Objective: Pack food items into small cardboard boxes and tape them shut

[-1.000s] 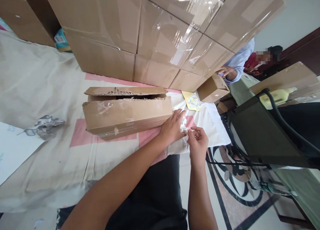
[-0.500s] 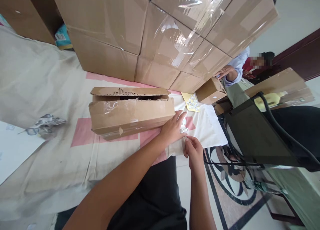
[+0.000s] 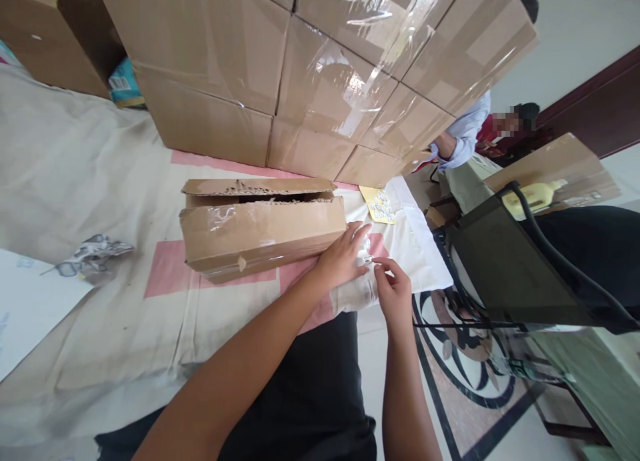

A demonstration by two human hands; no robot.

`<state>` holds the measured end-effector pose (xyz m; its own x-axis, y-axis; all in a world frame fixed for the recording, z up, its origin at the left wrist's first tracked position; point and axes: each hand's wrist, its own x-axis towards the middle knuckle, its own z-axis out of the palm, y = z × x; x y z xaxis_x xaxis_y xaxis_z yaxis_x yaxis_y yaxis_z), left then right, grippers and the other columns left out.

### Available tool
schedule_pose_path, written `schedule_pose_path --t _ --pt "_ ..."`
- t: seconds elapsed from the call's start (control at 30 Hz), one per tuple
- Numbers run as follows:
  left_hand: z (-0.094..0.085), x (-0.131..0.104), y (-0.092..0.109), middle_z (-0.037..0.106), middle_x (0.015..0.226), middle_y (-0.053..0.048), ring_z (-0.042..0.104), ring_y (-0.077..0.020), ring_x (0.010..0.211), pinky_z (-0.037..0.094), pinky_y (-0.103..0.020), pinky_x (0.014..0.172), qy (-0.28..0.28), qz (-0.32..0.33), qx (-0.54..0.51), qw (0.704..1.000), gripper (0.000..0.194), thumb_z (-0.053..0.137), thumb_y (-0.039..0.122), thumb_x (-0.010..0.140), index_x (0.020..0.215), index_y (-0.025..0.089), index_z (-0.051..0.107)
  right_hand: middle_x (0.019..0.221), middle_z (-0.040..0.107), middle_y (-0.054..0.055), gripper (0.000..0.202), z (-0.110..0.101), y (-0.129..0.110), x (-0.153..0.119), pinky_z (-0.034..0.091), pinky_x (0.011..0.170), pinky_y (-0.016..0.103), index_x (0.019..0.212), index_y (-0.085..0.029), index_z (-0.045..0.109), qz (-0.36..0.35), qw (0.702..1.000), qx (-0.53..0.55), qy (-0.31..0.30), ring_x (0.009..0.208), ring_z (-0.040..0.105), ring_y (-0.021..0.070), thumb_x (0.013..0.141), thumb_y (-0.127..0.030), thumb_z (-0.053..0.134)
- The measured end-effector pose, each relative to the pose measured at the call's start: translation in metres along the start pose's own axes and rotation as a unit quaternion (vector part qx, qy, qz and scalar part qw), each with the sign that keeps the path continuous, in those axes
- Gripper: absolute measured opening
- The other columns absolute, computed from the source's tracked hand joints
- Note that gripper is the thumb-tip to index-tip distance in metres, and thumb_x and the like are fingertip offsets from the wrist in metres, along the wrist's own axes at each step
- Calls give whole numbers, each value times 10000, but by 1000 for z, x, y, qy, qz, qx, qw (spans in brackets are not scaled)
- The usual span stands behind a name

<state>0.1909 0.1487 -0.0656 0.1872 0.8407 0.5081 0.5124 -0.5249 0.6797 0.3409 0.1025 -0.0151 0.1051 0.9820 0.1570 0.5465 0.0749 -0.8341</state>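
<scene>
A small white object (image 3: 367, 255) lies on the cloth-covered table beside the right end of a torn-topped cardboard box (image 3: 265, 229). My left hand (image 3: 344, 255) curves around the white object, its thumb and fingers apart, and seems to steady it. Just right of it, my right hand (image 3: 393, 281) has thumb and index finger pinched close to the object; what they hold is too small to make out. A yellow sheet with small round shapes (image 3: 380, 205) lies beyond my hands.
Taped cardboard cartons (image 3: 215, 54) are stacked behind the box. A crumpled patterned wrapper (image 3: 97, 254) and a white sheet (image 3: 30, 307) lie left. A dark chair (image 3: 520, 267) stands right. Two people are at the back right.
My right hand has shifted slightly right and up. The other person's hand and the small carton beside it have moved away behind the stack. The view has shifted slightly.
</scene>
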Motion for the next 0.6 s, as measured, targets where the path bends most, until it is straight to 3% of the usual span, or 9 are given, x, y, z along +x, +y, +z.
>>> schedule_pose_path --t 0.23,0.43,0.6 --pt "-1 1 0 437 1569 -206 409 -340 1503 361 -537 1236 1 6 -10 1000 859 773 218 811 1526 184 297 724 567 -23 237 8 5 1 398 539 261 1014 -198 708 -21 999 -29 -26 548 482 123 878 -356 596" --pt "1 0 -2 417 1583 -200 397 -331 1507 357 -525 1241 2 10 -8 1000 881 780 248 817 1540 184 281 730 616 5 225 10 7 3 436 614 283 959 -187 711 -36 998 -45 25 632 531 158 873 -361 596" --pt "2 -1 -4 405 1591 -190 371 -336 1520 347 -531 1245 -1 10 -8 1000 886 767 252 824 1554 199 267 751 659 20 248 14 8 3 458 593 286 928 -180 721 -45 998 -29 23 627 568 164 867 -391 607"
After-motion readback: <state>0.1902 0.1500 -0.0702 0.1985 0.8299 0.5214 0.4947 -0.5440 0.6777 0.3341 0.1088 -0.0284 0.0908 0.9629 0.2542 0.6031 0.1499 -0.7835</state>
